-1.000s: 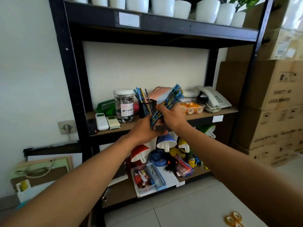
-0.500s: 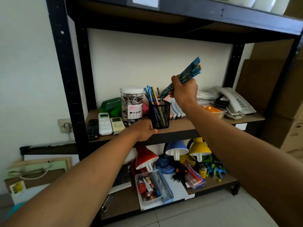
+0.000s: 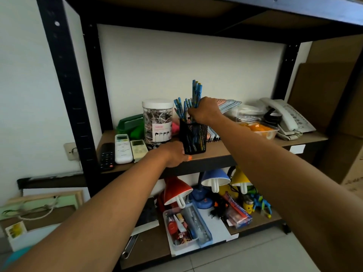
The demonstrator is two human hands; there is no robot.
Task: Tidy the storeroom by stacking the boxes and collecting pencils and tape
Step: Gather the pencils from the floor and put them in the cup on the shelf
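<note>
A black mesh pencil cup [image 3: 193,137] stands on the middle shelf [image 3: 216,152] with several blue pencils in it. My right hand [image 3: 204,110] grips a bundle of blue pencils [image 3: 196,93] held upright, their lower ends inside the cup. My left hand [image 3: 173,155] rests on the shelf's front edge, touching the cup's base on its left side. Rolls of black tape [image 3: 274,117] lie further right on the shelf, beside a white telephone [image 3: 287,116].
Left of the cup stand a clear jar of earphones [image 3: 157,122], two white remotes [image 3: 122,147] and a black one. Notebooks and an orange-filled tray [image 3: 262,130] sit to the right. Desk lamps [image 3: 176,191] and a plastic bin [image 3: 186,226] fill the lower shelf. Cardboard [image 3: 324,95] leans at right.
My right hand has turned the pencil bundle upright and lowered it into the mesh cup. My left hand stays at the cup's base. The camera has moved closer.
</note>
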